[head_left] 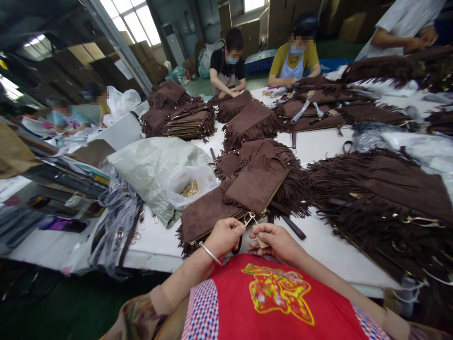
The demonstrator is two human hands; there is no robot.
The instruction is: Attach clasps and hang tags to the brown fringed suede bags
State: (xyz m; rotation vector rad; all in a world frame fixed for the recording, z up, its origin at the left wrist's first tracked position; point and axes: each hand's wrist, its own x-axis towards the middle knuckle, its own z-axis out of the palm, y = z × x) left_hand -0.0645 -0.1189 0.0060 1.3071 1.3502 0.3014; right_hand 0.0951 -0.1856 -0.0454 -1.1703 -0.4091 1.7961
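Note:
A brown suede-like fringed bag [256,189] with a gold zipper lies on other bags at the table's near edge. A small gold clasp [249,217] hangs at its near corner. My left hand [226,236], with a silver bangle on the wrist, is closed in a pinch at this clasp. In my closed right hand [274,241] is a small tan hang tag [262,242], its pale string running up to the clasp. Below my left fingers a dark strap partly shows. Another brown bag [205,215] lies flat just beyond my left hand.
A white plastic bag [177,189] holding tan tags stands left of the bags, beside a large grey plastic sack [148,165]. Fringed bags are piled at right [382,198] and farther back [191,120]. Metal rings [136,236] lie at left. Co-workers [228,66] work across the table.

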